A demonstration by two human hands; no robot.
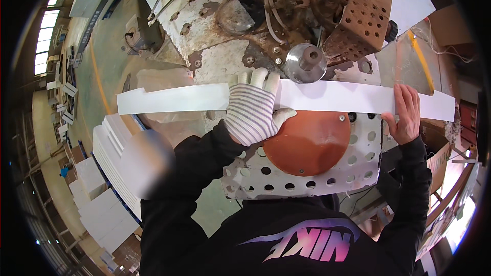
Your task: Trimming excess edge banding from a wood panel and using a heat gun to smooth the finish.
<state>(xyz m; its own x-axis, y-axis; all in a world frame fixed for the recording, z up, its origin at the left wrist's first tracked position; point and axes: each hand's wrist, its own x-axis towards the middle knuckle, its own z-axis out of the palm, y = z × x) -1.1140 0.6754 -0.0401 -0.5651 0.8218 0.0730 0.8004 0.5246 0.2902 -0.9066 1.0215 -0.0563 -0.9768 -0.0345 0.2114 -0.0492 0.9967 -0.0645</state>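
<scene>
A long white strip (184,99) with a small step near its left end lies crosswise over the machine in front of me. My left hand (253,105), in a striped grey-and-white glove, grips its middle, fingers over the far edge and thumb on the near side. Bare, my right hand (407,115) holds the strip toward its right end, thumb below the near edge. A round metal spindle (307,63) stands at the far edge of the strip, just right of my left hand; I cannot tell whether they touch. Partly under the strip is a reddish-brown disc (308,143).
Perforated metal plate (365,145) surrounds the disc. Beyond the spindle, a rusty perforated guard (363,10) and pale hoses (271,10) rise from the worn machine top. A stack of white pieces (110,143) stands at left; a cardboard box (439,156) is at right.
</scene>
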